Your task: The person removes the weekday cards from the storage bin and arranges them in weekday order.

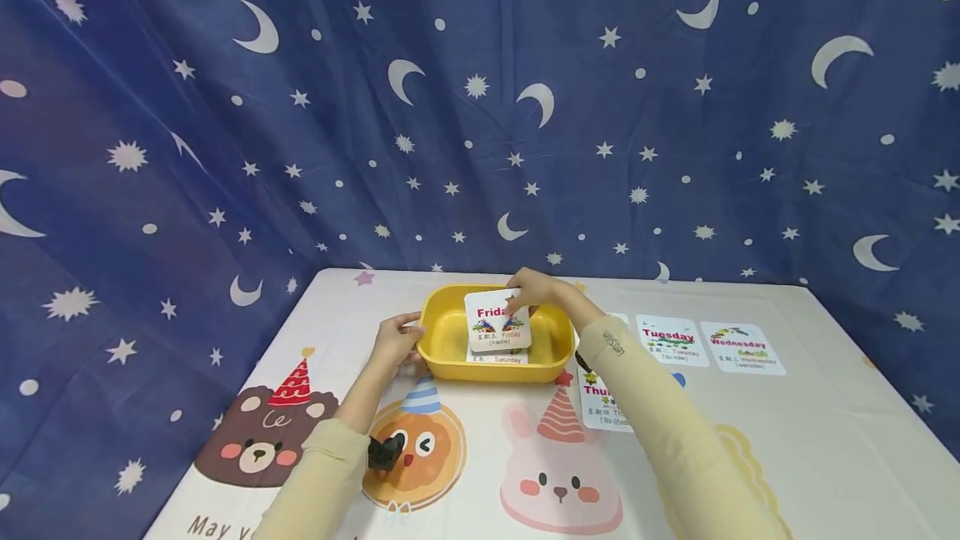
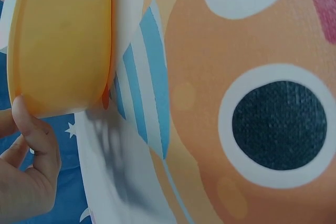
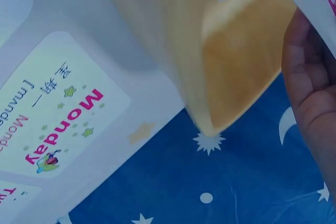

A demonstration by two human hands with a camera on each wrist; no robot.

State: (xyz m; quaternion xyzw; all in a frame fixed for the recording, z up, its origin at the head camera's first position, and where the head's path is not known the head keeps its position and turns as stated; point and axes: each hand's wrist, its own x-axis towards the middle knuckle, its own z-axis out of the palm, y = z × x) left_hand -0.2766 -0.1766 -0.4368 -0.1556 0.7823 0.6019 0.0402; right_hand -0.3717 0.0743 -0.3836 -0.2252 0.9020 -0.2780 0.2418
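My right grip (image 1: 542, 290) pinches the Friday card (image 1: 491, 322) above the Saturday card (image 1: 497, 359) in the tray (image 1: 450, 370), which runs lengthwise toward my left grip (image 1: 395, 340), clamped on its rim.

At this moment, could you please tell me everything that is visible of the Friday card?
The Friday card is a white, squarish card with rounded corners, apparently stiff paper. A bold pink-red heading stands above colourful pictures; Chinese characters, a smaller "Friday" and phonetic signs are below. The right hand grips its right side, partly covering the heading. Its front faces the head camera. It is over the yellow basin, partly hiding the Saturday card; whether they touch is unclear.
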